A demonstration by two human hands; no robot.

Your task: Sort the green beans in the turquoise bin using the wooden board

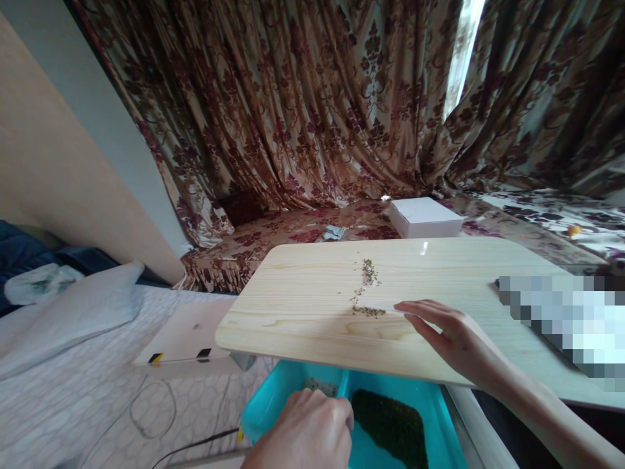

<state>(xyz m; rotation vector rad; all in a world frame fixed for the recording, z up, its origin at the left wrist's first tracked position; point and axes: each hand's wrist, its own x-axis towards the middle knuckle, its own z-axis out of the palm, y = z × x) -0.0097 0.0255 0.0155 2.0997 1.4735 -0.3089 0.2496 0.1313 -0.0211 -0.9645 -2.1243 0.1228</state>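
My right hand [446, 332] reaches over the light wooden board [293, 286], thumb and fingers pinched on a thin white strip [381, 309]. The strip's far end is at small greenish-brown grains [374, 312] on the board. More grains [368, 270] lie scattered in a loose trail farther back. My left hand [312, 430] is closed above the turquoise divided tub [273, 397] below the board's near edge; its fingertips are hidden, and I cannot tell what they hold. A dark green heap of grains [390, 423] fills part of the tub's right compartment; a smaller greyish heap [322, 387] lies in the left one.
A blurred-out flat object [561, 319] lies on the board's right side. Behind the board are a white box [427, 218] and a small pale cloth or paper [334, 232]. A bed with a pillow [92, 312], a white case [190, 332] and cables is at left; patterned curtains hang behind.
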